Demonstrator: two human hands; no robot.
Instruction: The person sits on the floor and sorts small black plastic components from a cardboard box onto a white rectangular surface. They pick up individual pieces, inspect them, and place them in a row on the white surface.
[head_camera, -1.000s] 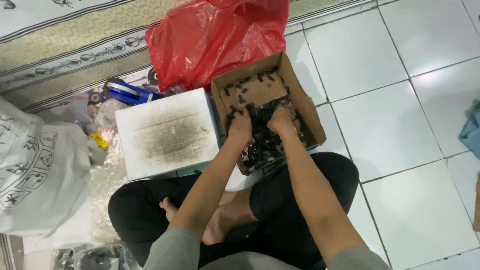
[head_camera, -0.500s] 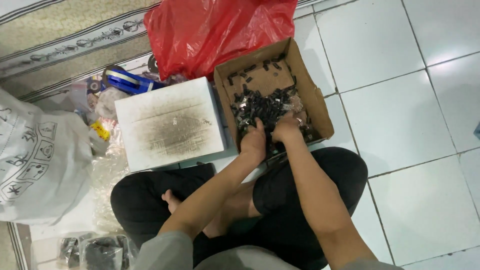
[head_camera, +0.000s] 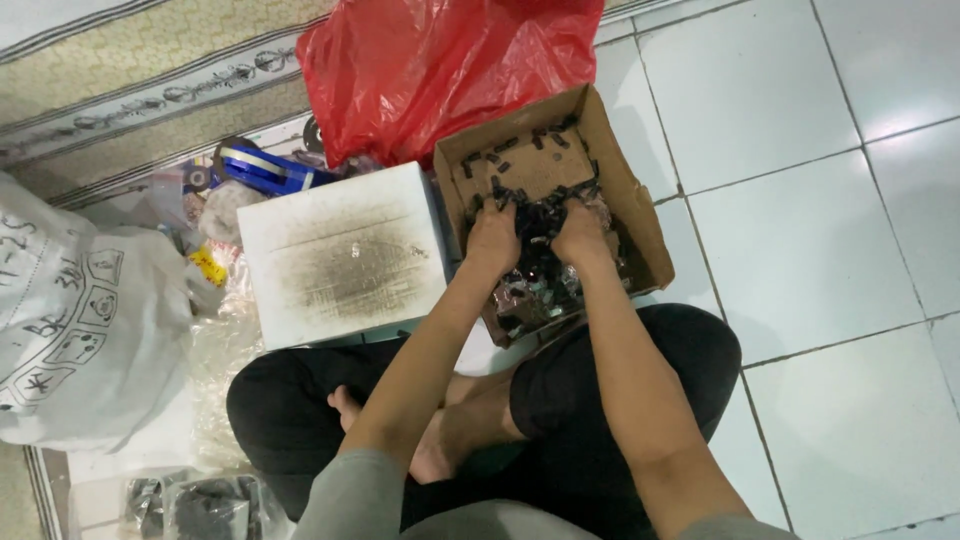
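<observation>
Black small parts (head_camera: 535, 225) fill a cardboard box (head_camera: 630, 190) on the tiled floor (head_camera: 800, 200); the left hand (head_camera: 493, 240) and right hand (head_camera: 580, 235) both dig in, fingers curled around clumps. Judging by this, gathering is underway; lifting calls for a firm, cupped hold.

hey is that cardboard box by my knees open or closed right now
Open. The cardboard box has its top flaps up, showing small black parts inside, and the left hand and right hand are dug into them.
</observation>
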